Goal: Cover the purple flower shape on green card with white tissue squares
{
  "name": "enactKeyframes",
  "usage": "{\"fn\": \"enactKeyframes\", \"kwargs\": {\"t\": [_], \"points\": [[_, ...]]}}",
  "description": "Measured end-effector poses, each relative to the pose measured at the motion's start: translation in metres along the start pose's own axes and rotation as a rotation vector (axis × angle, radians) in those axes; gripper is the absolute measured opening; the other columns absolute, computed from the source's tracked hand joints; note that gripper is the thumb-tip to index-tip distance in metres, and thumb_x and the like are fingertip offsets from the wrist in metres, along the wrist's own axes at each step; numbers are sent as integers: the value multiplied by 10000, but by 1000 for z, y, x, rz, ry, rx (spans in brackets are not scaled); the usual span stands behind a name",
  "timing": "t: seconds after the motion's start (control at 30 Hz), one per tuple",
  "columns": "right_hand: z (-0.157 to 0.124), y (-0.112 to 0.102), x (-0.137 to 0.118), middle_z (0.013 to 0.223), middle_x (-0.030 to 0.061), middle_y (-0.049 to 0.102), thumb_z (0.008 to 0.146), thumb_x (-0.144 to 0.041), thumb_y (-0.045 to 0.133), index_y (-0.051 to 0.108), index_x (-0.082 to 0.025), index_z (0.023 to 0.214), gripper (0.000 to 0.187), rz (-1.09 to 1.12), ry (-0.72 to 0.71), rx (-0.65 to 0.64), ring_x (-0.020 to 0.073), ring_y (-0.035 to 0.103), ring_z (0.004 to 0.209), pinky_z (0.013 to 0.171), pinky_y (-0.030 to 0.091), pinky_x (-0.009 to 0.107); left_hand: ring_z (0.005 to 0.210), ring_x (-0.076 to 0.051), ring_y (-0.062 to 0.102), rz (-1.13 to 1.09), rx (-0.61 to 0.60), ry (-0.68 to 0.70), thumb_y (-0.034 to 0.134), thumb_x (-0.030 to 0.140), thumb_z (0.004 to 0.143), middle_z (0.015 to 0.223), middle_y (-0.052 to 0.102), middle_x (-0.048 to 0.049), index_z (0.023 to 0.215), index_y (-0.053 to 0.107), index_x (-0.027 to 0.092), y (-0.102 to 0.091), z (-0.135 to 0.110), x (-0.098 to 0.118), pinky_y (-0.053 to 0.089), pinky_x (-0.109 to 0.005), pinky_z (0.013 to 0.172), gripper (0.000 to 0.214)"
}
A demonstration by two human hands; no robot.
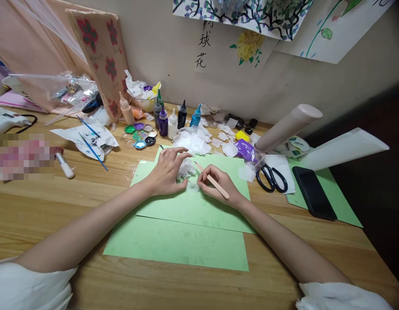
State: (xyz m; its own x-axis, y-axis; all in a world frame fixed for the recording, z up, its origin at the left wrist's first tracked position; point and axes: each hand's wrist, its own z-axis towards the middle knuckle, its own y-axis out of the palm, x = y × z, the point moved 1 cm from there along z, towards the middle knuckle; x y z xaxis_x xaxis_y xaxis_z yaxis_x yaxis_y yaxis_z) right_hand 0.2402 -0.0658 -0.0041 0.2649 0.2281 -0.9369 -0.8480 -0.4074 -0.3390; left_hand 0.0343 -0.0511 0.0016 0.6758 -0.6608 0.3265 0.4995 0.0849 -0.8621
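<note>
My left hand (169,172) arches over a crumpled clump of thin white paper (187,168), with the thumb well apart from the fingers. It rests on the upper sheet of green paper (193,211); whether the fingertips press on the clump I cannot tell. A pale wooden pencil (217,186) lies in my right hand (219,183), its pointed end towards the clump. The fingertips of that hand are close to a small piece of white paper (193,186) on the green sheet.
Behind the hands are a heap of white paper squares (193,140), paint bottles (163,122) and paint-filled caps (140,144). To the right lie black-handled scissors (272,178), a purple packet (246,150) and a black phone (314,192). Paintbrushes (92,150) lie to the left.
</note>
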Motion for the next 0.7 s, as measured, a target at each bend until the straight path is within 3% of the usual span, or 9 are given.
{"fn": "enactKeyframes", "kwargs": {"t": [0.3, 0.53, 0.7], "points": [[0, 6, -1, 777, 1, 606, 779, -159, 576, 489, -211, 827, 112, -252, -172, 28, 128, 573, 646, 631, 452, 255, 1179, -281, 470, -53, 52, -35, 558, 258, 787, 1229, 538, -137, 1250, 389, 171, 2, 3, -5, 332, -434, 1017, 500], [15, 11, -3, 770, 17, 587, 778, -99, 525, 469, -212, 825, 134, -485, -329, 52, 157, 553, 692, 660, 436, 272, 1144, -263, 495, -93, 53, -58, 544, 251, 804, 1179, 553, -115, 1210, 408, 185, 3, 4, -7, 366, -411, 999, 433], [20, 12, -4, 761, 46, 568, 845, -189, 520, 458, -218, 811, 76, -567, -424, 153, 186, 523, 709, 657, 427, 299, 1133, -251, 502, -109, 48, -63, 539, 258, 812, 1178, 552, -115, 1194, 414, 178, 2, 4, -8, 383, -395, 989, 410]]}}
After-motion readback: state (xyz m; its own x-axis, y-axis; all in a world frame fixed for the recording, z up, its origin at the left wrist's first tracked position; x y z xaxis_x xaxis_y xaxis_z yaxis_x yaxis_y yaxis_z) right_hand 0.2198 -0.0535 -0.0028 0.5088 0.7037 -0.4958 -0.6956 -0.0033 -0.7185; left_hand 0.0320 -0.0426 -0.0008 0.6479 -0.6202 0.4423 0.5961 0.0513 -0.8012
